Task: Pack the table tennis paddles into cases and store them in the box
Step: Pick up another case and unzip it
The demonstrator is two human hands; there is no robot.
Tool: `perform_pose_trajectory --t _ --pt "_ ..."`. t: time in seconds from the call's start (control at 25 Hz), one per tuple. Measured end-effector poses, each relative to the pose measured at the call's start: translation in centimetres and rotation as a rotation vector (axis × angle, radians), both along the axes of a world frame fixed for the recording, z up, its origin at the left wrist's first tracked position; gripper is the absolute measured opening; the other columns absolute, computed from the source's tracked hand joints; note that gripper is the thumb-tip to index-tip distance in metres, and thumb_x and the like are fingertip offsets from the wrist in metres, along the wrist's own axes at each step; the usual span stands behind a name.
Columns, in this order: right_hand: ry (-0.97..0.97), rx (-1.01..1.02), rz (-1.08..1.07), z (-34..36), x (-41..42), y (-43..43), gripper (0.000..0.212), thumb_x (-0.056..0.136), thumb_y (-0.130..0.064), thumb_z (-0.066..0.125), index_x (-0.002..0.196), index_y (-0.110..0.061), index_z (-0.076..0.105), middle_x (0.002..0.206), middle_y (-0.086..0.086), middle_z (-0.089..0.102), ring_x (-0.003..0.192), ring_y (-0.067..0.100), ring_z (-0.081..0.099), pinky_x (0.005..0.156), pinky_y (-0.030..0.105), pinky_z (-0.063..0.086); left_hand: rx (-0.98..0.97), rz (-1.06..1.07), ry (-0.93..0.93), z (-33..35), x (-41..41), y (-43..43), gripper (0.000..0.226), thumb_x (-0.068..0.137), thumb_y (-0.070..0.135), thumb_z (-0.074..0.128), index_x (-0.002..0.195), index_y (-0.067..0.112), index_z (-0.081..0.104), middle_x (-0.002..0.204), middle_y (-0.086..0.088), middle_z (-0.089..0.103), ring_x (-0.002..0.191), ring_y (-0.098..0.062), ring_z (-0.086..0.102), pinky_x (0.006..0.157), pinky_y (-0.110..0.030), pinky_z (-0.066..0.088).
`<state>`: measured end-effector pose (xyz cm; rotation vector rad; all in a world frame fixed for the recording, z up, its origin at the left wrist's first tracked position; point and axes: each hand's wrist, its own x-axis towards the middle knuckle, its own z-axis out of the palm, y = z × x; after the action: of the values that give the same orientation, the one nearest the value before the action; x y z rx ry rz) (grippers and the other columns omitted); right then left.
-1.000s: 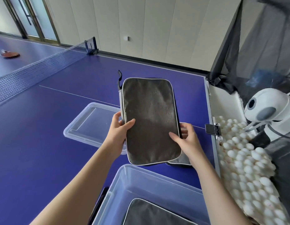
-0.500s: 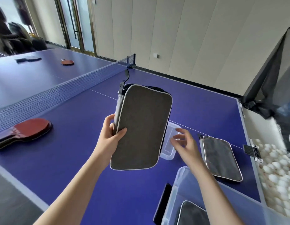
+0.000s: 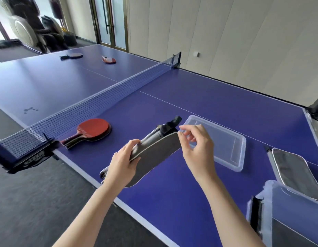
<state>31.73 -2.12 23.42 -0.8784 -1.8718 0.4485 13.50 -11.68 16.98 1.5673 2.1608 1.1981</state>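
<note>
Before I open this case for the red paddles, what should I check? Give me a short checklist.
1. Left hand grips the case: ok.
2. Right hand on the zipper pull: not ok, it is by the case's corner.
3. Case unzipped: cannot tell.
4. Red paddles free on the table by the net: ok.
5. Box open, lid lying aside: ok.

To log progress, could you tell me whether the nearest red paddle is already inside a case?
No, the red paddle lies uncovered on the blue table beside the net.
</note>
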Motion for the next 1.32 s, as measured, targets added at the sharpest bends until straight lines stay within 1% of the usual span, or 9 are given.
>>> perform_pose_trajectory --t 0.08,0.2,0.32,0.48,0.64,0.8,0.88,1.2,1.32 --pt "-0.080 0.009 0.023 -0.4 -2.1 -0.1 0.017 0.089 -0.027 0.060 0.098 -0.014 0.067 0.085 -0.004 0.054 0.082 0.015 0.052 0.073 0.021 0.044 -0.007 -0.026 0.172 -0.6 -1.7 -0.5 0.043 0.084 0.003 0.063 0.122 0.021 0.052 0.101 0.008 0.062 0.090 -0.023 0.056 0.078 -0.031 0.037" --pt "-0.261 -0.039 0.024 -1.9 -4.5 1.0 0.019 0.086 -0.029 0.066 0.097 -0.013 0.068 0.084 -0.004 0.050 0.087 0.020 0.053 0.073 0.031 0.048 -0.056 -0.080 0.338 -1.3 -3.2 -0.4 0.050 0.077 -0.003 0.064 0.122 0.018 0.055 0.101 0.004 0.063 0.092 -0.024 0.059 0.078 -0.034 0.039" --pt "-0.367 -0.131 -0.007 -4.0 -6.0 3.2 0.019 0.085 -0.031 0.068 0.092 -0.013 0.069 0.080 -0.007 0.045 0.084 0.019 0.052 0.069 0.029 0.046 -0.080 -0.100 0.454 -1.8 -4.6 0.9 0.054 0.073 -0.005 0.064 0.121 0.018 0.058 0.094 0.003 0.062 0.086 -0.025 0.061 0.074 -0.035 0.042" --pt "-0.343 -0.211 -0.006 -6.1 -6.9 6.7 0.009 0.084 -0.022 0.068 0.081 -0.014 0.066 0.078 -0.005 0.050 0.077 0.017 0.053 0.063 0.028 0.046 -0.111 -0.126 0.570 -2.4 -6.2 4.8 0.056 0.069 -0.006 0.066 0.118 0.020 0.060 0.087 0.004 0.061 0.080 -0.024 0.061 0.071 -0.034 0.045" --pt "-0.261 -0.265 -0.043 -6.8 -7.4 10.1 0.013 0.083 -0.013 0.065 0.074 -0.016 0.057 0.075 -0.002 0.056 0.068 0.016 0.053 0.062 0.026 0.045 -0.135 -0.182 0.565 -3.0 -7.2 9.0 0.054 0.072 -0.006 0.064 0.119 0.021 0.059 0.087 0.005 0.060 0.080 -0.023 0.059 0.072 -0.032 0.044" --pt "-0.202 -0.387 -0.096 -7.2 -7.1 13.0 0.015 0.082 -0.013 0.066 0.072 -0.017 0.056 0.068 -0.005 0.060 0.061 0.008 0.053 0.058 0.009 0.039 -0.127 -0.231 0.545 -3.5 -7.7 12.1 0.055 0.070 -0.008 0.065 0.118 0.020 0.059 0.085 0.006 0.059 0.077 -0.023 0.059 0.071 -0.033 0.046" --pt "-0.113 -0.482 -0.138 -7.4 -6.6 14.1 0.012 0.082 -0.014 0.067 0.072 -0.015 0.059 0.064 -0.009 0.060 0.057 0.004 0.055 0.056 0.006 0.040 -0.127 -0.261 0.522 -3.6 -7.9 13.3 0.055 0.072 -0.007 0.064 0.119 0.020 0.059 0.088 0.006 0.060 0.080 -0.022 0.059 0.073 -0.033 0.046" --pt "-0.023 -0.575 -0.312 -8.3 -5.7 16.6 0.013 0.083 -0.012 0.068 0.072 -0.012 0.060 0.061 -0.011 0.059 0.056 -0.003 0.055 0.054 0.007 0.041 -0.073 -0.413 0.335 -4.5 -10.6 17.5 0.044 0.083 0.001 0.065 0.120 0.023 0.055 0.096 0.010 0.064 0.084 -0.015 0.058 0.075 -0.029 0.042" --pt "0.038 -0.665 -0.417 -8.5 -5.7 17.4 0.013 0.083 -0.013 0.070 0.073 -0.012 0.061 0.064 -0.006 0.063 0.057 0.005 0.060 0.060 0.017 0.048 -0.046 -0.451 0.202 -4.2 -12.5 18.6 0.041 0.086 0.007 0.063 0.117 0.032 0.051 0.096 0.021 0.062 0.085 -0.007 0.049 0.075 -0.016 0.036"
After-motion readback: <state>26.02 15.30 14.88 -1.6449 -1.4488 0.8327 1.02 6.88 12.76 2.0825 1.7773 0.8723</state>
